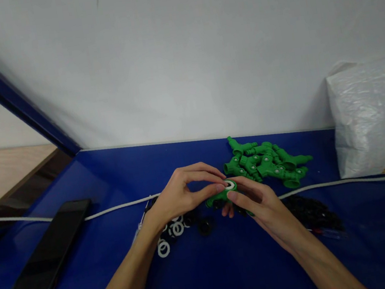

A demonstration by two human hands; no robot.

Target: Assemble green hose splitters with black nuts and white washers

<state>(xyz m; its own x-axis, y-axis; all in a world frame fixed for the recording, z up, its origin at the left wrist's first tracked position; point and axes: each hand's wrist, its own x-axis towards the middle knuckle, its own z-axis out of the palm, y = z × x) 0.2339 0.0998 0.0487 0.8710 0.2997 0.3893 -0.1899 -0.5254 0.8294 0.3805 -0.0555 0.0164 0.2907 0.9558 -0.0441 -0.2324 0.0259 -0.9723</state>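
Observation:
A green plastic hose connector (210,202) is held up over the blue table between my two hands. My right hand (258,200) grips it, with the thumb near its round mouth and the other fingers wrapped behind. A white washer (231,184) shows in that mouth. My left hand (188,188) pinches at the washer with thumb and fingertips, partly covering it. Below my left hand lie loose white washers (178,228) and a black ring-shaped part (205,226). Beyond my right hand sits a heap of similar green connectors (267,166).
A black phone (51,250) lies at the left on the blue table (109,171). A white cable (120,207) runs across behind my hands. Small black parts (313,213) are piled right of my right wrist. A wrapped white package (376,117) stands at the far right.

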